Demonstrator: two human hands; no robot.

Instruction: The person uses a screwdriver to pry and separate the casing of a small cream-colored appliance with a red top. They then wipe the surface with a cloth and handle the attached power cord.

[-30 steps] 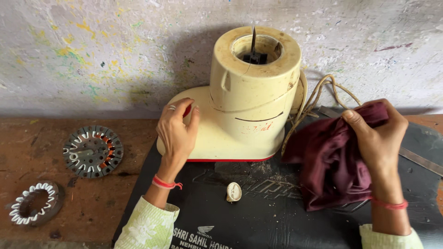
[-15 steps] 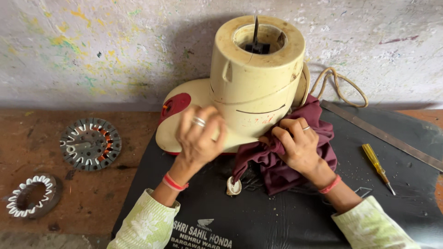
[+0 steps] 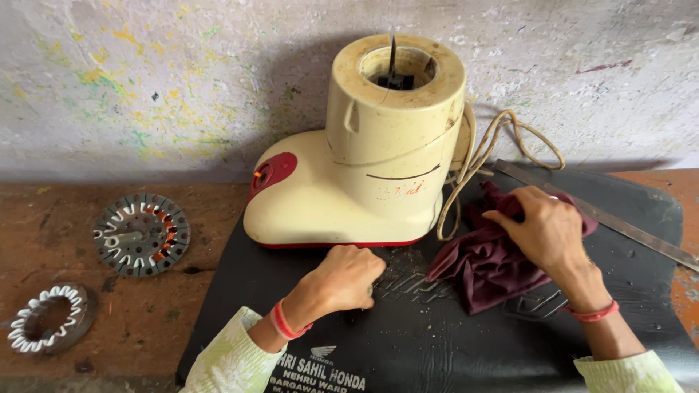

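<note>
Our hands rest on the black mat [image 3: 582, 218] in front of the cream mixer base [image 3: 364, 175].

Our left hand [image 3: 342, 280] is curled into a loose fist on the mat just below the mixer base's red-trimmed bottom edge; we cannot tell whether anything lies inside it. Our right hand [image 3: 542, 229] lies palm down on the maroon cloth [image 3: 488, 269], fingers spread and pressing it flat against the mat, just right of the base. The beige cord [image 3: 502, 142] loops behind the cloth, and a metal ruler [image 3: 611, 218] lies slanted beyond our right hand. Two round motor stator rings [image 3: 142, 233] [image 3: 47, 318] sit well apart to the left on the brown bench [image 3: 73, 218].
</note>
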